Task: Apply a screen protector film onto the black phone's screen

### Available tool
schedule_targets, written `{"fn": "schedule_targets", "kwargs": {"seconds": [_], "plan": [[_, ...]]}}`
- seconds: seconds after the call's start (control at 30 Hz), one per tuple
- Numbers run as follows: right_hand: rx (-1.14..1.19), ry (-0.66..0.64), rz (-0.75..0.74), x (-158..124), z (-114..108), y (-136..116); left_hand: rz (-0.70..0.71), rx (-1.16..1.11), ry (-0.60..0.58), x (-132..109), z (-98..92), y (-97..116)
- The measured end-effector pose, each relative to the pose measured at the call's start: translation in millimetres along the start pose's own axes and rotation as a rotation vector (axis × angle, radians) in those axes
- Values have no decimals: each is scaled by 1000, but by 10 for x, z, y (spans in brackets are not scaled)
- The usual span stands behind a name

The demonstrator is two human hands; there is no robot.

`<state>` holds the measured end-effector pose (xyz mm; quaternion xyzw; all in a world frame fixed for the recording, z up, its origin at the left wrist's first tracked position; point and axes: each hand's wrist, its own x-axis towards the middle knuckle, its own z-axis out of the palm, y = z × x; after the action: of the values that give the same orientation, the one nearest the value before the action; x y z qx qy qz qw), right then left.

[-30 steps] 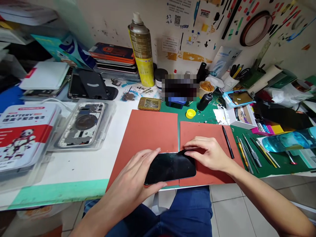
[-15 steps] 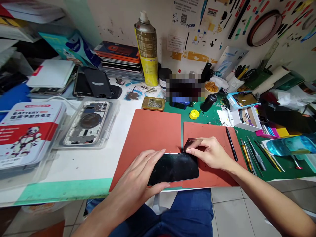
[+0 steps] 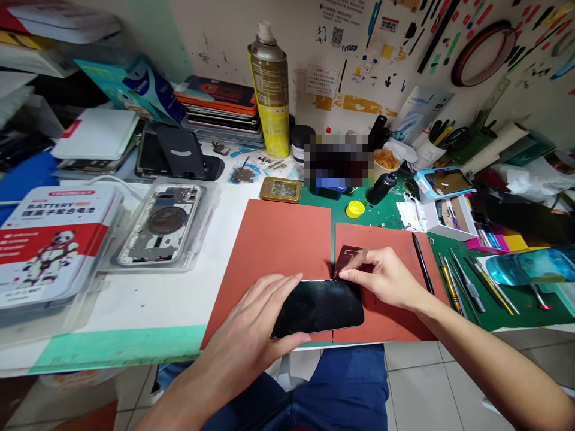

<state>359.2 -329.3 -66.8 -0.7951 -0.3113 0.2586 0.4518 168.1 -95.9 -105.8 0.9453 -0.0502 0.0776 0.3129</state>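
A black smartphone (image 3: 321, 306) lies screen up across two reddish-brown mats (image 3: 283, 239). My left hand (image 3: 256, 317) grips its left end, fingers along the far edge and thumb along the near edge. With thumb and fingers, my right hand (image 3: 381, 278) pinches a thin dark card (image 3: 348, 257) at the phone's far edge, near the right corner. The card's lower edge meets the phone's rim; whether it goes into the seam I cannot tell.
A black pen (image 3: 423, 263) lies right of my right hand, beside several screwdrivers and tweezers (image 3: 465, 287). Behind the mats stand a small metal tin (image 3: 281, 189), a yellow cap (image 3: 355, 209) and a spray can (image 3: 272, 96). An opened phone housing (image 3: 159, 224) sits left in a clear case.
The dark card in my right hand has turned, showing more of its flat face. My left hand keeps its hold on the phone; the whole view has shifted slightly.
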Motion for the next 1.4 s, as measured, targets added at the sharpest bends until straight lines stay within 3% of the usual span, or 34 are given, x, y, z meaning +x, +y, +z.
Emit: {"fn": "schedule_targets", "kwargs": {"seconds": [0.33,0.87,1.13,1.4], "plan": [[-231,44,-485,-125,5,136,27,23,-2,1,12,3],[-212,179,-695,-82,146,215,75,148,-12,34,-50,61],[-181,151,-717,-14,226,214,48,99,-52,31,-80,68],[-167,72,-438,-28,173,101,-19,76,-83,24,-96,57]]}}
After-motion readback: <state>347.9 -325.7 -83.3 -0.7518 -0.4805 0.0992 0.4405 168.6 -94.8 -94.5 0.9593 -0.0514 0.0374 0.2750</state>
